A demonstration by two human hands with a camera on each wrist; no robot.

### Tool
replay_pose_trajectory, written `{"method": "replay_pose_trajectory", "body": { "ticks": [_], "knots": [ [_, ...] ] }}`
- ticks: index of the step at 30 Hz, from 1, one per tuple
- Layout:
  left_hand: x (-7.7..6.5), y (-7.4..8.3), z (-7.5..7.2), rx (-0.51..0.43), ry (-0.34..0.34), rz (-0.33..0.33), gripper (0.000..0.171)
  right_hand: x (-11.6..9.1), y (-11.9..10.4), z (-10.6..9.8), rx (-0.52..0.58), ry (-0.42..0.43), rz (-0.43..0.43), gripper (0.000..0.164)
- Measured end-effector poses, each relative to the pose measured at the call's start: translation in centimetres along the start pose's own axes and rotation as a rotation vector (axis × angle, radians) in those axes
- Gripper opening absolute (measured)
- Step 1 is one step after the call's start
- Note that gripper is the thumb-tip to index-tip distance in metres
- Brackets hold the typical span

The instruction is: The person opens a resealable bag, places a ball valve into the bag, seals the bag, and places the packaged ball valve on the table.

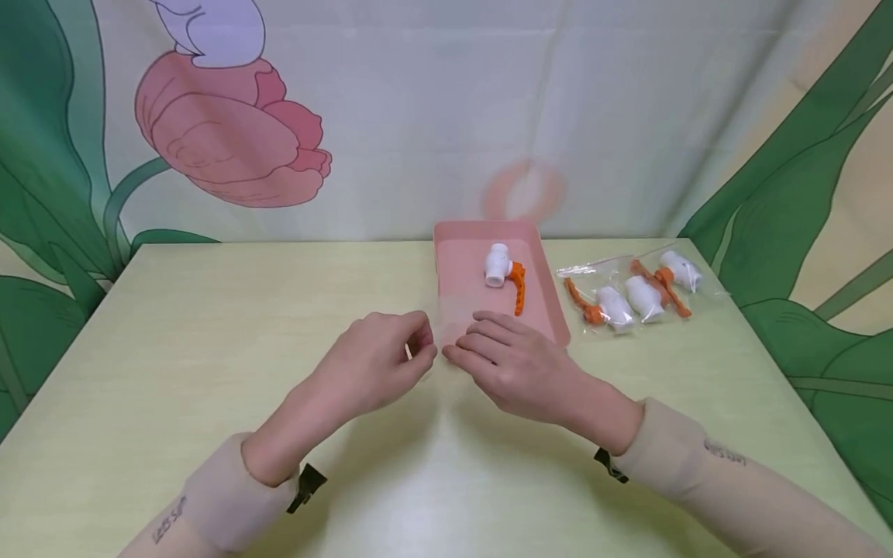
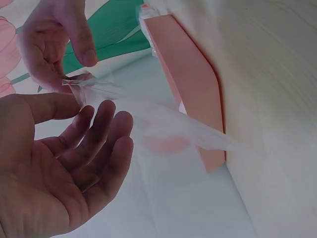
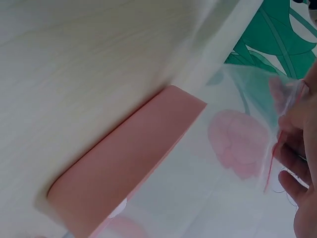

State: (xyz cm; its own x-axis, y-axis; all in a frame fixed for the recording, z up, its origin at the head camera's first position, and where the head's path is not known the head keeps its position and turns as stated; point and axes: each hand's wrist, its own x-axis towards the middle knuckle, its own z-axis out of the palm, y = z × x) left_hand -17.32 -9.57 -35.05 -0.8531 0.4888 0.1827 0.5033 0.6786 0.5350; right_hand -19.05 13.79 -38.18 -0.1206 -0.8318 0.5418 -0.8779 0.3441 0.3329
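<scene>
Both hands meet at the top edge of a clear plastic zip bag (image 2: pixel 163 114), which hangs between them and is faint in the head view. My left hand (image 1: pixel 380 360) pinches the bag's edge between thumb and forefinger, its other fingers loosely curled. On the other side my right hand (image 1: pixel 519 364) holds the edge at its fingertips, the thumb hidden in the head view. A red zip line (image 3: pixel 270 166) shows beside the right fingers. Behind the hands a pink tray (image 1: pixel 463 232) holds a white pipe-like piece (image 1: pixel 497 265) with an orange handle (image 1: pixel 519 288).
Clear bags (image 1: pixel 579 267) with white pieces (image 1: pixel 645 298) and orange handles (image 1: pixel 586 302) lie right of the tray. The pale table (image 1: pixel 209 325) runs back to a printed curtain (image 1: pixel 391 116).
</scene>
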Motion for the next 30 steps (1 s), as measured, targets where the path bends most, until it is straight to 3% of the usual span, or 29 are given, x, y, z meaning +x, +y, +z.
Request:
{"method": "replay_pose_trajectory", "body": {
  "ticks": [4, 8, 18, 24, 30],
  "knots": [
    [0.08, 0.22, 0.09, -0.021, 0.045, 0.044, 0.012, 0.04, -0.23, 0.13, -0.024, 0.004, 0.024, 0.024],
    [0.18, 0.51, 0.13, -0.026, 0.083, 0.071, 0.012, 0.07, -0.24, 0.04, -0.003, -0.051, 0.033, 0.022],
    [0.28, 0.69, -0.33, 0.018, 0.192, 0.083, 0.014, -0.09, -0.13, -0.14, 0.072, -0.160, 0.101, 0.017],
    [0.23, 0.85, -0.24, 0.002, 0.173, 0.066, 0.015, -0.05, -0.19, -0.09, 0.056, -0.150, 0.105, 0.024],
    [0.29, 1.01, 0.02, -0.021, 0.151, 0.107, 0.015, 0.26, -0.09, -0.02, 0.063, -0.128, 0.088, 0.026]
  ]
}}
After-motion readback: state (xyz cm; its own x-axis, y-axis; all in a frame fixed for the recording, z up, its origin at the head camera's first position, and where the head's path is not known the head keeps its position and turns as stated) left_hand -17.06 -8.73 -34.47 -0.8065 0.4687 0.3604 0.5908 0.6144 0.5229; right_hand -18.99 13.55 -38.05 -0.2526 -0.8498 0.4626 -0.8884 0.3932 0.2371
